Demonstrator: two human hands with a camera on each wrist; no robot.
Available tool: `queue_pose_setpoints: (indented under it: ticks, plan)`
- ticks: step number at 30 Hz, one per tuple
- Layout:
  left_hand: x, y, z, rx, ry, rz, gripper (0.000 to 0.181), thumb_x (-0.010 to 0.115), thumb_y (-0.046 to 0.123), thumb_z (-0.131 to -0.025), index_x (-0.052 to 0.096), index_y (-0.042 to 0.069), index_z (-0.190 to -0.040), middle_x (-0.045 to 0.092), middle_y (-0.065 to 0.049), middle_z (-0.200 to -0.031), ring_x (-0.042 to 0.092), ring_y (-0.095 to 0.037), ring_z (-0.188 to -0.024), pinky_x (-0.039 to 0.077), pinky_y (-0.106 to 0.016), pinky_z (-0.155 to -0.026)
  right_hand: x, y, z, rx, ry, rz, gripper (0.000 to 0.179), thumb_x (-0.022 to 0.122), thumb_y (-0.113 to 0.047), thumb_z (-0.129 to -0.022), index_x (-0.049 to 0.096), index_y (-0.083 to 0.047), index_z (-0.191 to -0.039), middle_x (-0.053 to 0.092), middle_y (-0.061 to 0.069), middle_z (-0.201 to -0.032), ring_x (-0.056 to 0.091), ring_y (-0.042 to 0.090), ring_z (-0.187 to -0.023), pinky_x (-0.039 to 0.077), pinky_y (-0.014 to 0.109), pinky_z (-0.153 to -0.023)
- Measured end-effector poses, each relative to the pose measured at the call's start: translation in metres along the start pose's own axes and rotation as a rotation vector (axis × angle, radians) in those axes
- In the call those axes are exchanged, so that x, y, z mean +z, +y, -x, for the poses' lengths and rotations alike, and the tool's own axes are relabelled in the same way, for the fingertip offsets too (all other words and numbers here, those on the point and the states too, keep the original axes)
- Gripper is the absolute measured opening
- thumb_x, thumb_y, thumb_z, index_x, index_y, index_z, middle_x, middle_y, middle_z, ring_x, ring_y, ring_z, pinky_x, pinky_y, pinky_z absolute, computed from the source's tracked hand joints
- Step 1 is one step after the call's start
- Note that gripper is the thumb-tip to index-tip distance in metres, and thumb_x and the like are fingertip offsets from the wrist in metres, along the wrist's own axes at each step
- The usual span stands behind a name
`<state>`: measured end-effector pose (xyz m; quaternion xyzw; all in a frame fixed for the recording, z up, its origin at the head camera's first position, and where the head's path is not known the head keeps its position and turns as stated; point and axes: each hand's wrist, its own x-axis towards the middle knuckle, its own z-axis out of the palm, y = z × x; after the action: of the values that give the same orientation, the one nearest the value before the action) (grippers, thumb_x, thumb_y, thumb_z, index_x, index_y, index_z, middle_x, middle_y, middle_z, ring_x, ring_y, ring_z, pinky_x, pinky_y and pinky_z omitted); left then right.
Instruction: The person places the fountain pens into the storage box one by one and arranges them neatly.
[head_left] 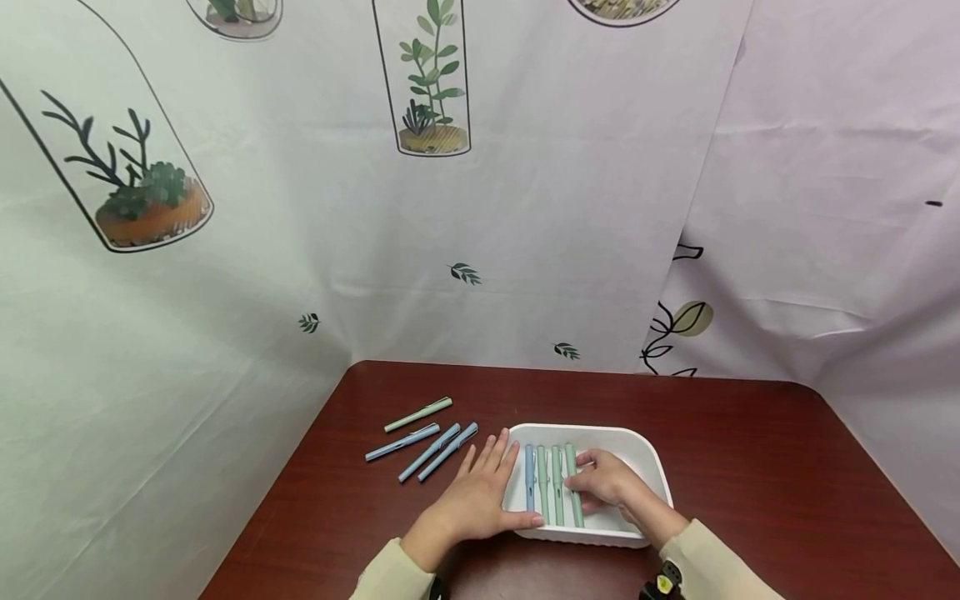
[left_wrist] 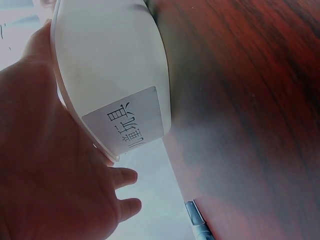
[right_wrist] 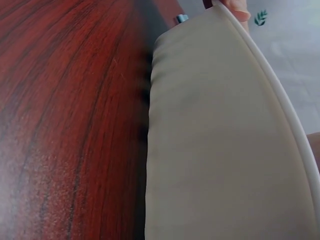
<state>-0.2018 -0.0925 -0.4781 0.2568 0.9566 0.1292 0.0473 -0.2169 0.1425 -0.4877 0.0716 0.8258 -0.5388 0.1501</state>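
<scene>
Pale-green rightmost pen, pinched by the right hand inside the white tray that the outspread left hand touches, seems mid-alignment, probably calling next for a gentle release.

Through my feed I saw a tray of smooth, matt plastic with a flat, smooth label on its wall. The pens also looked like smooth plastic, though they showed too small for me to be certain. I made out glossy wood grain across the tabletop, a creased matt cloth backdrop and sleeves of soft, matt fabric.
</scene>
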Motion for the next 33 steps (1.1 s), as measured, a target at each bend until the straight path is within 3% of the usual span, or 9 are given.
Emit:
queue_pose_setpoints:
  ticks: [19, 33]
  plan:
    - [-0.001, 0.0004, -0.0005, -0.003, -0.006, 0.011, 0.111, 0.061, 0.077, -0.083, 0.024, 0.008, -0.161, 0.013, -0.013, -0.17, 0.018, -0.033, -0.155, 0.016, -0.057, -0.122, 0.006, -0.0014, 0.0009, -0.02, 0.051, 0.106, 0.039, 0.079, 0.0, -0.081, 0.053, 0.006, -0.109, 0.061, 0.011, -0.068, 0.058, 0.01, -0.047, 0.054, 0.025, -0.048]
    - [-0.0001, -0.0008, -0.0008, 0.004, -0.001, 0.013, 0.11, 0.061, 0.077, -0.084, 0.024, 0.007, -0.161, 0.013, -0.014, -0.17, 0.018, -0.034, -0.155, 0.017, -0.057, -0.122, 0.0067, -0.0007, 0.0014, -0.026, 0.064, 0.149, 0.036, 0.077, -0.003, -0.084, 0.053, 0.003, -0.11, 0.06, 0.009, -0.06, 0.057, 0.01, -0.045, 0.052, 0.024, -0.046]
